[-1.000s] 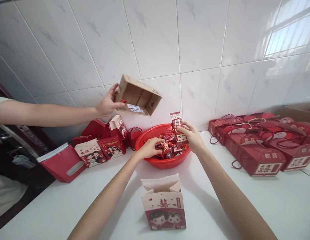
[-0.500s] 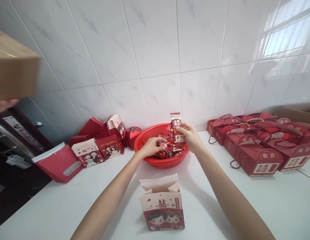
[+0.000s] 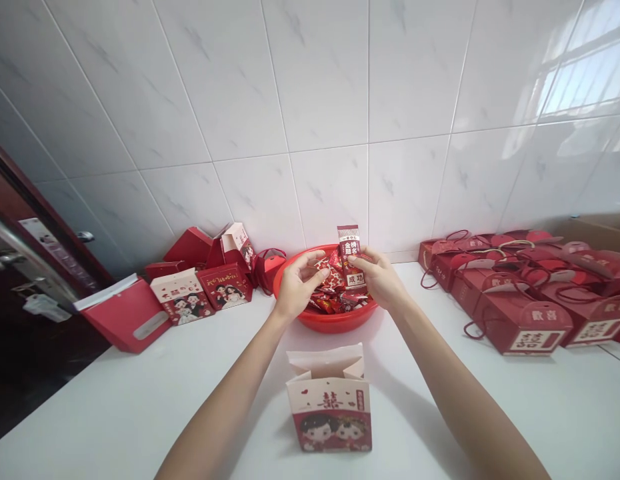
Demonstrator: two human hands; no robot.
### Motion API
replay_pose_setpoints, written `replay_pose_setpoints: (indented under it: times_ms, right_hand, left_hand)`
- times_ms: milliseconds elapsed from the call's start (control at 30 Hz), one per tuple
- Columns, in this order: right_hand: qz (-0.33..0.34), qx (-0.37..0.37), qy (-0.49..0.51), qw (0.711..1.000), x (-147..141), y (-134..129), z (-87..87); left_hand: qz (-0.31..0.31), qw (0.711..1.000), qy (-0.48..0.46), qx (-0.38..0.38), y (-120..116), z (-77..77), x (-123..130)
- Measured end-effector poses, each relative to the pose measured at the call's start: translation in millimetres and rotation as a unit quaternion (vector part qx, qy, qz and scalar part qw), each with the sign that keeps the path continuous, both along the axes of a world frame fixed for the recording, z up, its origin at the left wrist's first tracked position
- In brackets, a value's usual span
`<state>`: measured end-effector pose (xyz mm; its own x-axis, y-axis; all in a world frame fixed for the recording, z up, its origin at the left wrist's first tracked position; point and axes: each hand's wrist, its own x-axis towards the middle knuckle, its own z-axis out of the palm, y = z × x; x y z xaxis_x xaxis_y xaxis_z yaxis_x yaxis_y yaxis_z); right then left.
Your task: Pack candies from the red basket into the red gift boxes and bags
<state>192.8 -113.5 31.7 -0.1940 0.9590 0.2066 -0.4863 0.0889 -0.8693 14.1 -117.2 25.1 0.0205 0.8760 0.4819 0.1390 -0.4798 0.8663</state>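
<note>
My right hand [image 3: 377, 275] pinches a tall red-and-white snack packet [image 3: 351, 257] with Chinese lettering, held upright over the red plastic basket [image 3: 335, 325]. Between the thumb and fingers of my left hand [image 3: 300, 283] is a red-and-white patterned candy packet [image 3: 332, 276], also above the basket. More wrapped candies [image 3: 340, 303] fill the basket below both hands. Nearer to me stands an open paper gift box [image 3: 331, 413], cream and red, printed with two cartoon heads.
Several red and cream gift boxes [image 3: 183, 297] stand at the left. Rows of red handled boxes [image 3: 520, 320] fill the right side, with a brown carton [image 3: 595, 227] behind. A tiled wall [image 3: 330, 187] backs the white table [image 3: 240, 427]; a dark door [image 3: 35, 320] is at left.
My left hand has risen from the candies with the patterned packet. My right hand still holds the tall packet. The cardboard box and a person's hand at upper left have left the view.
</note>
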Motion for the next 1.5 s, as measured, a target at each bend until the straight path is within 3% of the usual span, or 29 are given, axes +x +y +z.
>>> replay_pose_setpoints:
  times_ms: [133, 267, 467, 600, 733, 800, 900, 1000, 1133, 1300, 1400, 1500]
  right_hand:
    - [0.015, 0.036, 0.0, 0.999, -2, -11, 6.6]
    - [0.039, 0.062, -0.048, 0.996, -4, -24, 13.5]
    - [0.076, 0.188, -0.1, 0.974, -1, -53, 31.4]
    - [0.094, 0.232, -0.167, 0.954, 11, -77, 47.8]
    - [0.16, 0.26, -0.258, 0.917, 19, -93, 55.9]
    - [0.172, 0.282, -0.309, 0.892, 15, -96, 54.9]
    - [0.137, 0.317, -0.382, 0.857, 6, -94, 48.8]
    - [0.096, 0.33, -0.433, 0.833, -1, -88, 41.9]
    - [0.089, 0.328, -0.474, 0.812, -2, -80, 37.5]
    - [0.093, 0.334, -0.509, 0.788, -4, -74, 33.3]
    - [0.084, 0.331, -0.503, 0.794, -6, -73, 31.3]
    - [0.061, 0.324, -0.441, 0.835, -7, -72, 32.2]
  left_hand:
    - [0.036, 0.999, -0.009, 0.011, -12, 4.5, 1]
    - [0.018, 0.999, -0.013, 0.025, -31, 11.0, -2]
    - [0.014, 0.999, -0.015, 0.043, -82, 22.6, -24]
    - [-0.009, 0.992, 0.116, 0.049, -124, 17.9, -42]
    - [-0.03, 0.969, 0.245, -0.012, -147, -4.4, -43]
    - [-0.033, 0.973, 0.225, -0.042, -146, -15.9, -38]
    - [-0.033, 0.982, 0.17, -0.07, -134, -24.2, -32]
    - [-0.037, 0.981, 0.167, -0.095, -121, -21.4, -33]
    - [-0.051, 0.977, 0.182, -0.099, -110, -16.5, -38]
    - [-0.065, 0.977, 0.153, -0.134, -102, -24.6, -42]
    - [-0.063, 0.977, 0.148, -0.137, -100, -29.2, -43]
    - [-0.082, 0.978, 0.15, -0.119, -99, -29.9, -44]
